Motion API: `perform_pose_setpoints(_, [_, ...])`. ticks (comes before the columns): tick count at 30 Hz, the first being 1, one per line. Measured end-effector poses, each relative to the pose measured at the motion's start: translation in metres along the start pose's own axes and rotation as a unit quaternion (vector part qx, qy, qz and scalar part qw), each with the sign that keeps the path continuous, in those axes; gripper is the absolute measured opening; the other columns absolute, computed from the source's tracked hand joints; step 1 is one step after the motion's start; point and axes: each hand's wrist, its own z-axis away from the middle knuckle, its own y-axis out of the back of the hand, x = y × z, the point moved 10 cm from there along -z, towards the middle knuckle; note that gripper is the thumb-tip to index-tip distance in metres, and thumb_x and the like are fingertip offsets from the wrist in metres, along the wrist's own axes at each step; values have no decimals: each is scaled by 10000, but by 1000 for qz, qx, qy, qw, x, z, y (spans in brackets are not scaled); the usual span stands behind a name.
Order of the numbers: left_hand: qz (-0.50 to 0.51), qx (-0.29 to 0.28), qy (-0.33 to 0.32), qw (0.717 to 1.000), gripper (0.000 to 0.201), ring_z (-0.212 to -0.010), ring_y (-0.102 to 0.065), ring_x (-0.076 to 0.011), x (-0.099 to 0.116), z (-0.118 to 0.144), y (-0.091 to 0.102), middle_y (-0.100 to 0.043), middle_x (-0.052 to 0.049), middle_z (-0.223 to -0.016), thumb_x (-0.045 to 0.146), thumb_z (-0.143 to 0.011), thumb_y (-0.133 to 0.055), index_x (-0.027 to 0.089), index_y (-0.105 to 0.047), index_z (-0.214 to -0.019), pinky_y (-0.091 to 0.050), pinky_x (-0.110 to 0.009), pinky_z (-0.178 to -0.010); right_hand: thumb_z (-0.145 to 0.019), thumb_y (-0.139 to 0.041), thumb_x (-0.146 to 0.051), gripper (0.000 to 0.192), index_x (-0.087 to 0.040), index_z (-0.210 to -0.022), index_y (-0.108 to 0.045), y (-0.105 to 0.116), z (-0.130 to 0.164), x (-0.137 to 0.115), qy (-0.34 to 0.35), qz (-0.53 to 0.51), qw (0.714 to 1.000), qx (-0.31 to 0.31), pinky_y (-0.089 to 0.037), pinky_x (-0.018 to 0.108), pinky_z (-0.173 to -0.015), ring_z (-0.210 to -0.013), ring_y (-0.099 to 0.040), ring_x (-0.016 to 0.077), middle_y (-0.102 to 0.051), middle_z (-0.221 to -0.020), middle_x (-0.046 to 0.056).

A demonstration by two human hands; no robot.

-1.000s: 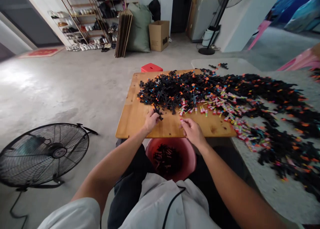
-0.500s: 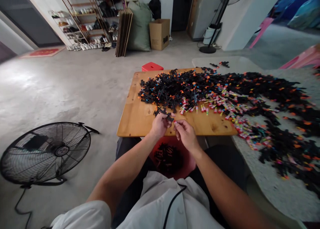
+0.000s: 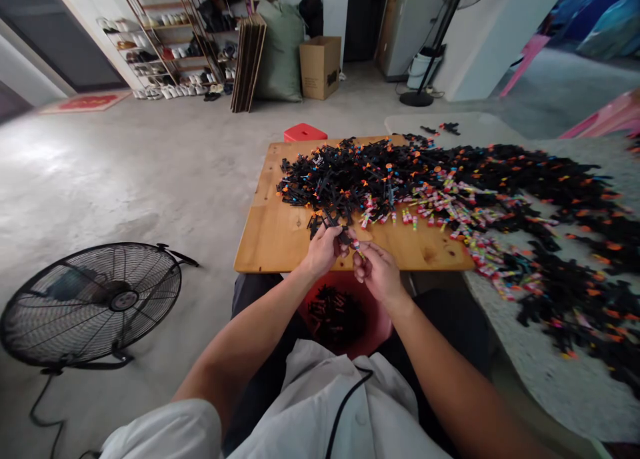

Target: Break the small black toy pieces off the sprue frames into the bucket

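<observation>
Over the near edge of the wooden table [image 3: 277, 245], my left hand [image 3: 321, 252] is closed around a small black toy gun [image 3: 345, 235]. My right hand [image 3: 379, 269] pinches a small tube with red, white and yellow colouring [image 3: 357, 245] at the end of the toy gun. The fingers hide how the two pieces meet. Beyond my hands lies a heap of black toy guns [image 3: 345, 172] with orange and blue parts. To its right is a pile of colourful small tubes [image 3: 445, 199]. Below my hands, a red tub [image 3: 377, 322] between my legs holds black pieces.
A stone-topped table [image 3: 545, 372] adjoins on the right, with more toy guns across it. A black floor fan [image 3: 123, 301] stands at left. A red stool [image 3: 304, 133] is behind the wooden table. Farther back are a cardboard box [image 3: 320, 69] and shoe racks [image 3: 165, 42].
My right hand has shifted slightly right and turned, and the coloured tube shows more now. The toy gun in my left hand has tilted, its end moving right and down toward the tube.
</observation>
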Motion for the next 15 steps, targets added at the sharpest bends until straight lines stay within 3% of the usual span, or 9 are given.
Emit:
perform_pose_setpoints(9, [-62,-8,-23,998,211,-493,-518,-103,7,4,-7,-644,41,-678,290,-848,-682,215,-510,-944,-381,-240,-506,-756,-840,-502,369,-219,-813,-609,-3,4,3,-30,-26,999,-16,-308,212,-344,-393,-396,73,-522,-566,-80])
perform_pose_setpoints(12, [-85,-13,-39,996,209,-519,-538,-107,9,5,-7,-666,34,-704,287,-876,-693,217,-514,-954,-410,-248,-536,-827,-787,-536,356,-226,-840,-614,4,4,1,0,27,1000,-3,-319,224,-352,-391,-401,84,-516,-563,-78])
perform_pose_setpoints(15, [-96,-11,-49,994,231,-519,-538,-100,9,5,-3,-683,28,-720,279,-882,-735,215,-519,-933,-408,-248,-540,-929,-688,-581,384,-225,-807,-610,10,6,-10,69,149,986,9,-346,234,-379,-411,-431,95,-523,-566,-57])
